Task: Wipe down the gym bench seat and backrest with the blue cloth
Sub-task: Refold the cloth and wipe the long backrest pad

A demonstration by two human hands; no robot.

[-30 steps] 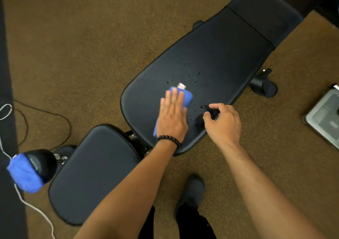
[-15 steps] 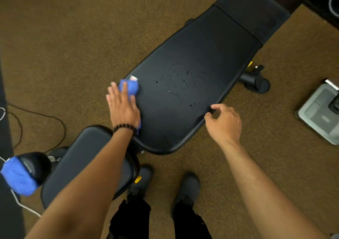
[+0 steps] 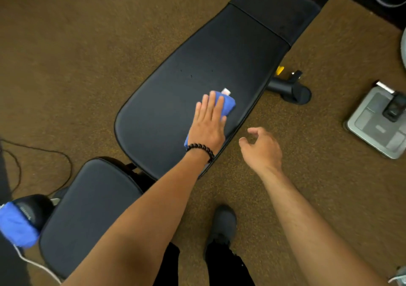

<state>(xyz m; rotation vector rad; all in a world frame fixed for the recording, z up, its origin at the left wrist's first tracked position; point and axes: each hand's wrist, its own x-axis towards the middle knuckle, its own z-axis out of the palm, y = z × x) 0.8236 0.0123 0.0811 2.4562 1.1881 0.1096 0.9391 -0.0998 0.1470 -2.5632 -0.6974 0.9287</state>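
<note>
Pressure from the flat left hand (image 3: pixel 207 129) pins the blue cloth (image 3: pixel 228 105) to the backrest (image 3: pixel 167 114), best swept toward droplets (image 3: pixel 191 76) beyond it; the right hand (image 3: pixel 262 149) hovers empty, loosely curled.

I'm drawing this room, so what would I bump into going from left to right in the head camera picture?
Blue fabric wrap on a black roller pad, black padded bench seat, left hand pressing flat on the blue wiping cloth, empty right hand, grey flat floor device.
</note>
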